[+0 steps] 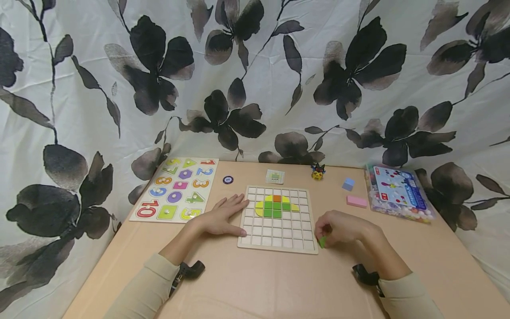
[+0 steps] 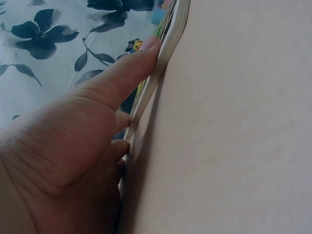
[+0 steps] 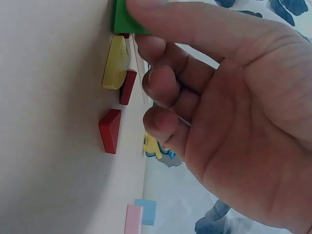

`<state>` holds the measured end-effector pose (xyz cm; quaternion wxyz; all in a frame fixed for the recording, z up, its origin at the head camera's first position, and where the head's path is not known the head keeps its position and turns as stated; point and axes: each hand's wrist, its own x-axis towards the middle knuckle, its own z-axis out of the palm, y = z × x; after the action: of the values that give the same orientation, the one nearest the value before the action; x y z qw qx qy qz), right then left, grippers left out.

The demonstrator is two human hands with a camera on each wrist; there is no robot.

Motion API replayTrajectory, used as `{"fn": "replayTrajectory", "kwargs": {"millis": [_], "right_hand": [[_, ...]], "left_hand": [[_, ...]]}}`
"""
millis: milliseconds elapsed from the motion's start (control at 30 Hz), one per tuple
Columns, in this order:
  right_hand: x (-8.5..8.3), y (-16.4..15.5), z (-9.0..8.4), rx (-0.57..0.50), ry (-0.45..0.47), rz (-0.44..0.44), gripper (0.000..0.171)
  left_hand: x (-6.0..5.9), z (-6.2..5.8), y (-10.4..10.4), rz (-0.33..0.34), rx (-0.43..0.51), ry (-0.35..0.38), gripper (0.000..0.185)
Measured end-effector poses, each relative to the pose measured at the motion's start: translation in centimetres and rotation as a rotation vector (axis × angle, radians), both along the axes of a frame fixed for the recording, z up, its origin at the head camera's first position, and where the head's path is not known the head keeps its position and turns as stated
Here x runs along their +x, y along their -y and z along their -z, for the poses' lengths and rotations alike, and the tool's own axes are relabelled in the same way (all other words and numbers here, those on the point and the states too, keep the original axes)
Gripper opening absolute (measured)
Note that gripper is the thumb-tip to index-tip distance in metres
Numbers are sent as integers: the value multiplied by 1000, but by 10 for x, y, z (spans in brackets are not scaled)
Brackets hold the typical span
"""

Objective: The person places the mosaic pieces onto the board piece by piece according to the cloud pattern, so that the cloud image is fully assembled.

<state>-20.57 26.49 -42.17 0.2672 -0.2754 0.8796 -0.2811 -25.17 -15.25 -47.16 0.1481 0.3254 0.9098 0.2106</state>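
A white grid board (image 1: 275, 230) with a wooden rim lies on the table, with green, yellow and orange pieces (image 1: 273, 212) filling several cells of its upper half. My left hand (image 1: 225, 216) rests at the board's left edge, fingers spread; in the left wrist view its thumb (image 2: 131, 68) touches the rim. Just off the lower right corner, my right hand (image 1: 344, 227) pinches a green block (image 1: 322, 241) between thumb and fingers. The right wrist view shows that green block (image 3: 129, 19) only partly. Beyond it lie a yellow block (image 3: 115, 63) and red blocks (image 3: 110, 130).
A number puzzle board (image 1: 175, 190) lies at the left. Along the back are a dark round disc (image 1: 228, 180), a small picture card (image 1: 275, 177) and a toy figure (image 1: 318, 171). To the right are a blue block (image 1: 348, 184), a pink block (image 1: 356, 201) and a bead box (image 1: 398, 192).
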Motion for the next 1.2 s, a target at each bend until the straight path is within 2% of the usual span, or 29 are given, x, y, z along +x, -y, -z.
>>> {"fn": "replayTrajectory", "kwargs": {"millis": [200,400,600,700,900,1000,1200], "right_hand": [[-3,-5,1,-90,23,31,10],[-5,-5,3,-206,21,89,15],[-10,4,7,-318,-105,180,24],[-11,11,8,-330,-180,255,24],[-14,25,10,-330,-224,403,29],[-18,31,12,-338,-223,417,32],[-26,39,14,-351,-248,391,33]], "left_hand": [[0,1,0,1,3,5,107],[2,0,0,2,11,6,107],[3,-1,0,-4,6,10,106],[3,-1,1,-3,6,7,106],[3,-1,1,0,9,3,106],[3,-1,0,0,8,1,106],[3,-2,1,6,15,-3,106]]}}
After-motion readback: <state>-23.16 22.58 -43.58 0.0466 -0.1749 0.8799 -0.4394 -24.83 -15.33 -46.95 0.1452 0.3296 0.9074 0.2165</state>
